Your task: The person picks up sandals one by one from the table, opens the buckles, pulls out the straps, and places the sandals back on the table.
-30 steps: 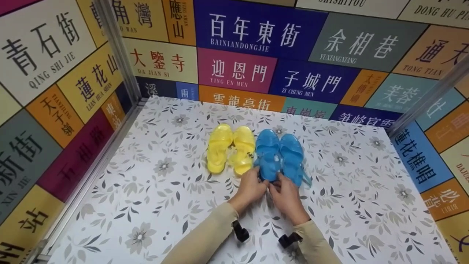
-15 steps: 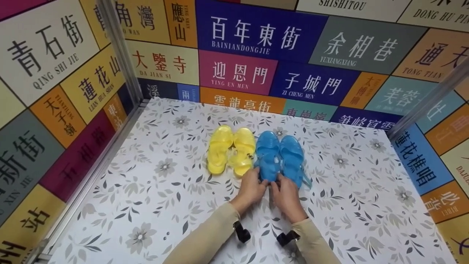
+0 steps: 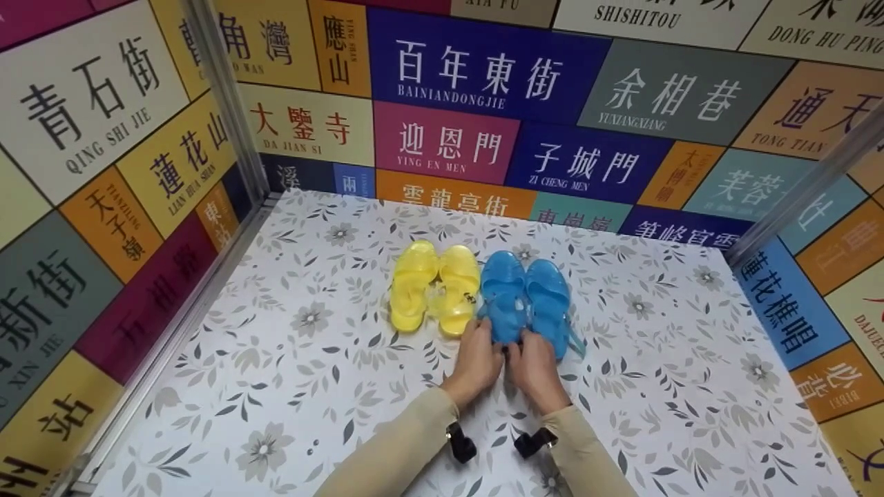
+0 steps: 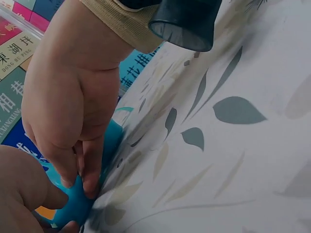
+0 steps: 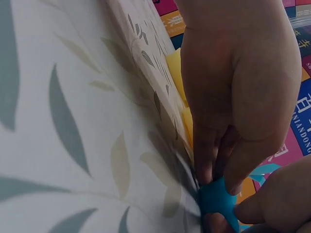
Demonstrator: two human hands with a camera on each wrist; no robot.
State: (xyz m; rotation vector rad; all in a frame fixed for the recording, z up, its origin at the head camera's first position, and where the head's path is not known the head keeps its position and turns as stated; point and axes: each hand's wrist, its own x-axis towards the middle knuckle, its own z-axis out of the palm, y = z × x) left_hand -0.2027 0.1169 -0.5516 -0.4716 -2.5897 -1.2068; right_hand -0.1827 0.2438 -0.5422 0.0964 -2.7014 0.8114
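A pair of blue jelly sandals lies side by side, toes away from me, in the head view. Both my hands are at the heel of the left blue sandal (image 3: 504, 273). My left hand (image 3: 476, 362) holds its left side near the heel, and my right hand (image 3: 535, 369) grips the right side, thumbs close together. In the left wrist view, fingertips press on the blue heel (image 4: 80, 204). The right blue sandal (image 3: 549, 279) lies beside it, its loose strap (image 3: 577, 342) sticking out. To the left sit a yellow sandal (image 3: 414, 286) and its mate (image 3: 458, 266).
The sandals stand on a white tabletop (image 3: 262, 386) printed with grey flowers and leaves. Panels (image 3: 442, 55) with street names enclose the back and sides, joined by metal corner posts (image 3: 238, 103). A black wrist camera (image 3: 459, 443) is strapped on each sleeve.
My hands have drawn slightly closer together at the heel of the left blue sandal. The sandals keep their places relative to each other; the head view has shifted a little.
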